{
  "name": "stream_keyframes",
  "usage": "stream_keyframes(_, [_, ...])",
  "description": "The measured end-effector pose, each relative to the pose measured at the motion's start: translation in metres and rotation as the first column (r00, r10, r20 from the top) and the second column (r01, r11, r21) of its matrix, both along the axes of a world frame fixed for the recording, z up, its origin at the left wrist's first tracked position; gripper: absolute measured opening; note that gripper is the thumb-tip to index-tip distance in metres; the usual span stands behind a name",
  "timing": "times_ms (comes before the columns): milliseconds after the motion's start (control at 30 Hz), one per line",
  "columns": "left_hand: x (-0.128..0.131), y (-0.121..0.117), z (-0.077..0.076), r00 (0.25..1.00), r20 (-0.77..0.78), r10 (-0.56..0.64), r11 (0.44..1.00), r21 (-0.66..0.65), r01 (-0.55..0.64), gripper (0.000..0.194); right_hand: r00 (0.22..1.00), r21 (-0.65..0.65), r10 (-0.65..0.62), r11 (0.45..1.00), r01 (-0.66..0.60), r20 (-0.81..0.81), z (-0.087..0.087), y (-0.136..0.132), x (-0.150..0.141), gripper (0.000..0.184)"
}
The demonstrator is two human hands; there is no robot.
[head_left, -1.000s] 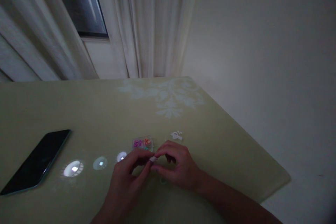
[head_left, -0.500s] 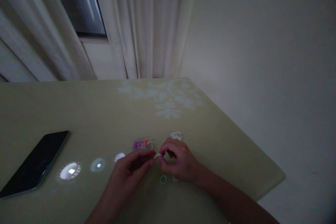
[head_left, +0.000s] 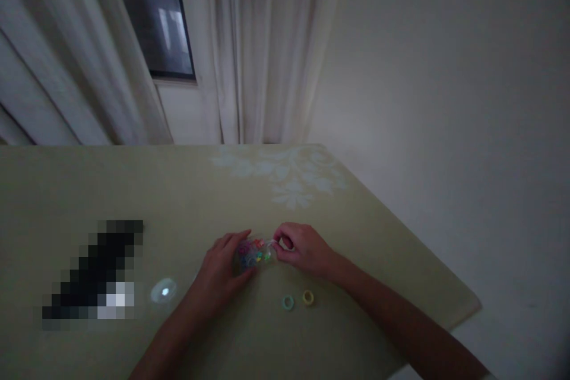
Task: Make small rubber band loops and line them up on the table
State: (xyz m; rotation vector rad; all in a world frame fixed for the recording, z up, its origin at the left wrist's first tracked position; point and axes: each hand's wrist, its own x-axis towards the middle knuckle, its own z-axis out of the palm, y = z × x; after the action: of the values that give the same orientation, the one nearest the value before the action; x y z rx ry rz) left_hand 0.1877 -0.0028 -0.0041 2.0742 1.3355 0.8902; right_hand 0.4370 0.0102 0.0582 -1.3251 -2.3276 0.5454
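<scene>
My left hand (head_left: 227,264) has its thumb and fingers around the left part of a small clear box (head_left: 249,258), which holds several small pink, orange, blue, green and yellow pieces. At the box's right end, my right hand (head_left: 298,246) pinches a thin white elastic band (head_left: 271,243) between thumb and forefinger. Nearer to me, below the right hand, a mint-green ring-shaped band (head_left: 288,303) lies on the table beside a yellow one (head_left: 308,297). Fingers cover part of the box and the white band.
The pale green glossy table (head_left: 178,190) has a white floral pattern (head_left: 289,175) toward its far right corner. At left lies a dark pixelated shape (head_left: 95,267). Light reflections (head_left: 164,291) show on the tabletop. Curtains (head_left: 276,47) and a wall (head_left: 436,101) stand behind and to the right.
My left hand has let go of the white band and now grips the clear box. The right hand has moved slightly up with the band, uncovering the yellow ring.
</scene>
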Motion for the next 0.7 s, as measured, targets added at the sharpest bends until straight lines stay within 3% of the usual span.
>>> stream_keyframes(267, [-0.003, 0.002, -0.004, 0.999, 0.031, 0.03, 0.999, 0.019, -0.03, 0.063, 0.897, 0.022, 0.105, 0.992, -0.126, 0.43, 0.024, 0.025, -0.027, 0.027])
stream_keyframes(467, [-0.003, 0.005, -0.011, 0.998, 0.036, 0.042, 0.998, 0.043, -0.043, 0.06, 0.8, 0.004, 0.157, 0.981, -0.196, 0.579, 0.028, 0.026, -0.032, 0.032])
stream_keyframes(700, [0.002, 0.005, -0.006, 0.999, 0.012, 0.051, 0.994, 0.097, -0.052, 0.056, 0.718, 0.022, 0.184, 0.963, -0.267, 0.672, 0.02, 0.02, -0.037, 0.031])
